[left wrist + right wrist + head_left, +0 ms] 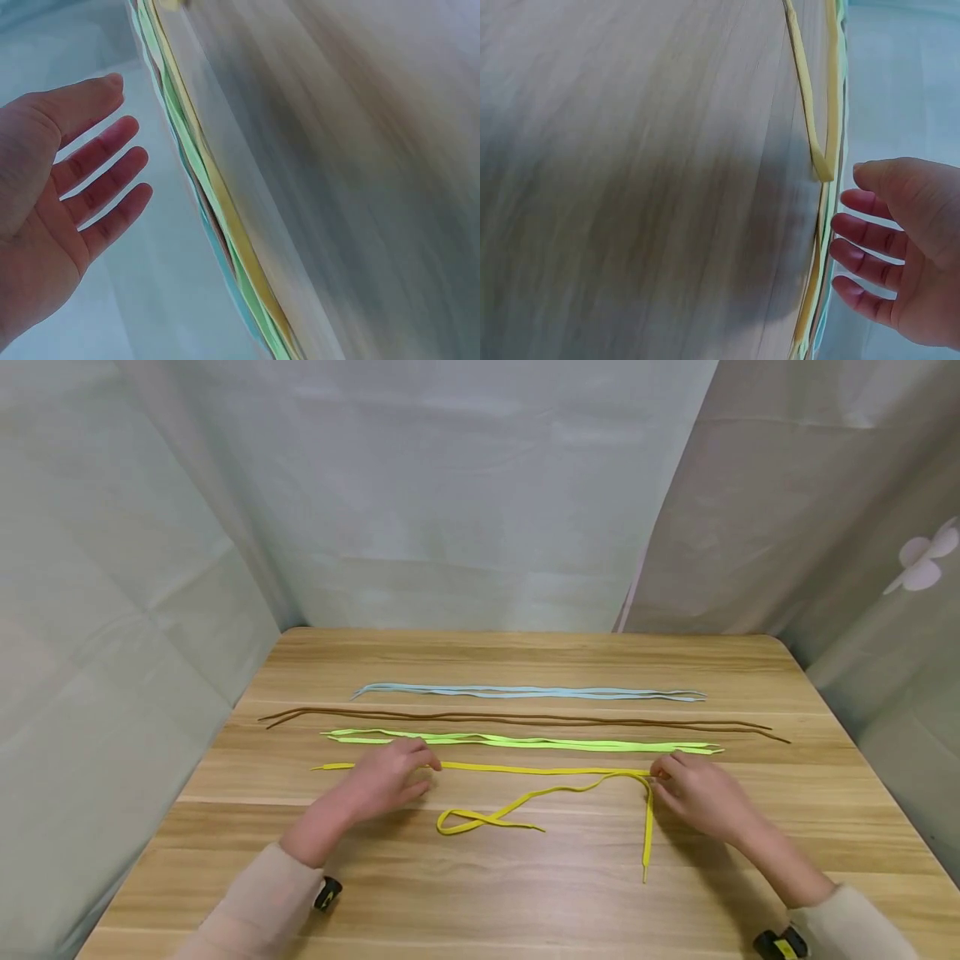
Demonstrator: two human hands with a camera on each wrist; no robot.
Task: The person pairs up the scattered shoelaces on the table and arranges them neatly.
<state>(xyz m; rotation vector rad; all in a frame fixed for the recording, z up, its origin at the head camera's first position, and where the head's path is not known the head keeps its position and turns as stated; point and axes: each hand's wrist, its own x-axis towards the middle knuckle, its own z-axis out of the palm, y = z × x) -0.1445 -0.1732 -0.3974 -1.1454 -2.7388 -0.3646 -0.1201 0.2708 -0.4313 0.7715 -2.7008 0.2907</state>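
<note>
One yellow shoelace (525, 769) lies stretched straight across the table. A second yellow shoelace (517, 802) lies loosely in front of it, looped at its left end and bent toward the front at its right. My left hand (386, 779) is over the left part of the straight lace, covering a stretch of it. Its fingers are apart and hold nothing in the left wrist view. Near the right end of the yellow laces is my right hand (701, 789), covering the straight lace's tip. Its fingers (870, 232) are loosely bent with nothing between them.
Behind the yellow laces lie bright green laces (555, 743), then brown laces (517, 718), then light blue laces (517, 692), all running side to side. The wooden table (487, 902) is bordered by pale curtains (450, 510) at the back and sides.
</note>
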